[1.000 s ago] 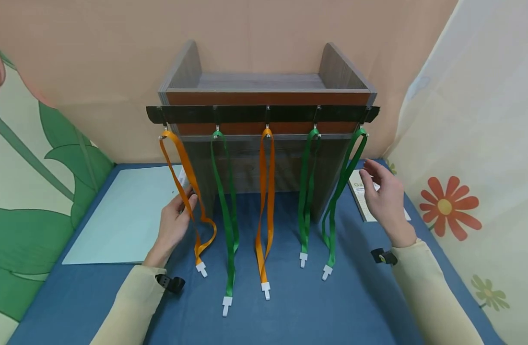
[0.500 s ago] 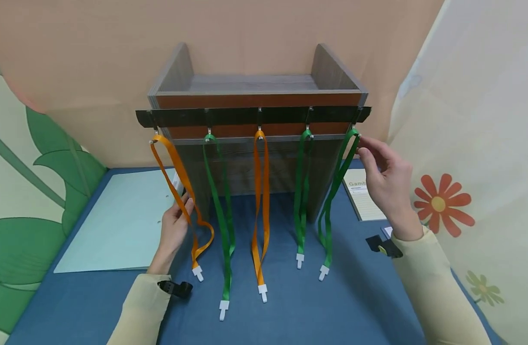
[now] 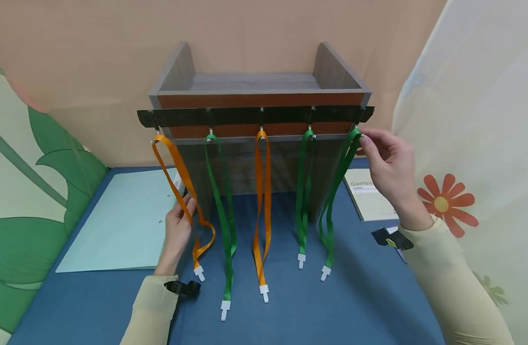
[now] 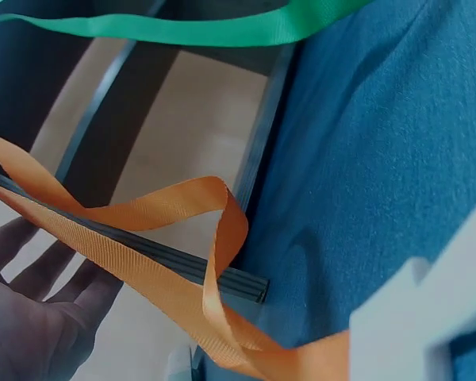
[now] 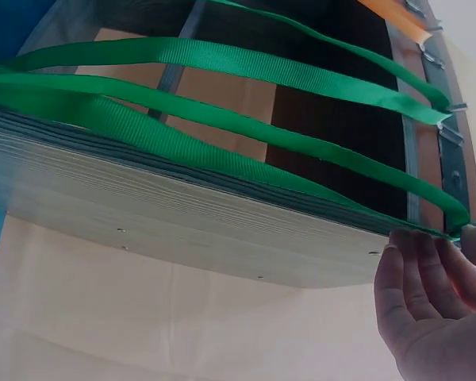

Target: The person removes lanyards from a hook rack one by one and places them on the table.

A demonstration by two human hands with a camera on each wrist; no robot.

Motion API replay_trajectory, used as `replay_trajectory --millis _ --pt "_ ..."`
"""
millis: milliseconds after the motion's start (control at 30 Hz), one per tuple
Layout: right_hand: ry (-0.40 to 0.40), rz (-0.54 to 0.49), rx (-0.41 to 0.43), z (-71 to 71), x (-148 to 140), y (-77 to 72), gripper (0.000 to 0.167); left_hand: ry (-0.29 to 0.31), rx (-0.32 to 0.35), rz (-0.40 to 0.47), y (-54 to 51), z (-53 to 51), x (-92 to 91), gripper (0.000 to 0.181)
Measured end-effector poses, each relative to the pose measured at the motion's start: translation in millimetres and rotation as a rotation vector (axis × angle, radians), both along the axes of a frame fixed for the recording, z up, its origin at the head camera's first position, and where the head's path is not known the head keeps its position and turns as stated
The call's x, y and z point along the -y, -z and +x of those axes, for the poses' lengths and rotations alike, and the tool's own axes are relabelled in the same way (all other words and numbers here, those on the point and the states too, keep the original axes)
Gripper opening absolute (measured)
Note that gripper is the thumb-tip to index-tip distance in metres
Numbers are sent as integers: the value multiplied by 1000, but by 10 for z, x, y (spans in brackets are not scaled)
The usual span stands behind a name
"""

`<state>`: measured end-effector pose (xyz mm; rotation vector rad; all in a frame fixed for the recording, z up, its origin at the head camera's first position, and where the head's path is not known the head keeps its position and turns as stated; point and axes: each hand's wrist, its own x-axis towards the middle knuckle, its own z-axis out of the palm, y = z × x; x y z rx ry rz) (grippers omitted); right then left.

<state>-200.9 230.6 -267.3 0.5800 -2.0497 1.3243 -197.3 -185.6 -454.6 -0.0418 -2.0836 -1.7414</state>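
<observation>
Five lanyards with white clips hang from a black hook rail (image 3: 255,116). In the head view, my right hand (image 3: 393,165) pinches the top loop of the rightmost green lanyard (image 3: 337,187) beside its hook; the right wrist view shows thumb and fingertips at that loop. My left hand (image 3: 179,227) is low behind the leftmost orange lanyard (image 3: 177,163). Its fingers (image 4: 44,266) lie extended against the shelf's left side panel in the left wrist view, and the orange strap crosses before them. Between these hang a green lanyard (image 3: 222,211), an orange lanyard (image 3: 262,206) and another green lanyard (image 3: 304,191).
A grey wooden shelf (image 3: 255,84) stands behind the rail on the blue tablecloth (image 3: 289,311). A pale blue folder or sheet (image 3: 112,223) lies at left. A printed notepad (image 3: 369,196) lies at right, partly behind the right arm. Patterned cloth hangs at both sides.
My right hand has risen from above the notepad to the top of the rightmost green lanyard and pinches it. The left hand stays near the shelf's side. The head view has shifted slightly.
</observation>
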Motion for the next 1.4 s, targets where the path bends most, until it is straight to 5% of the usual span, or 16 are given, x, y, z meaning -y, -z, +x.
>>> replay_trajectory --millis 167,400,567,800,1033,1400 --pt "15 16 -2 12 26 -27 22 12 2 2 -34 22 21 32" --pt "34 16 30 -22 -73 -32 21 30 -14 -28 -287 145 -83 34" --pt "61 33 43 40 -121 -98 21 37 -16 -31 -315 153 -106 34" --pt "39 39 18 72 -155 -221 19 36 -32 0 -285 132 -96 31" --pt "30 -29 54 158 -193 -428 19 50 -13 52 -5 -11 1 34" --pt "-129 -286 31 258 -276 -699 18 21 4 36 -10 -15 -3 38"
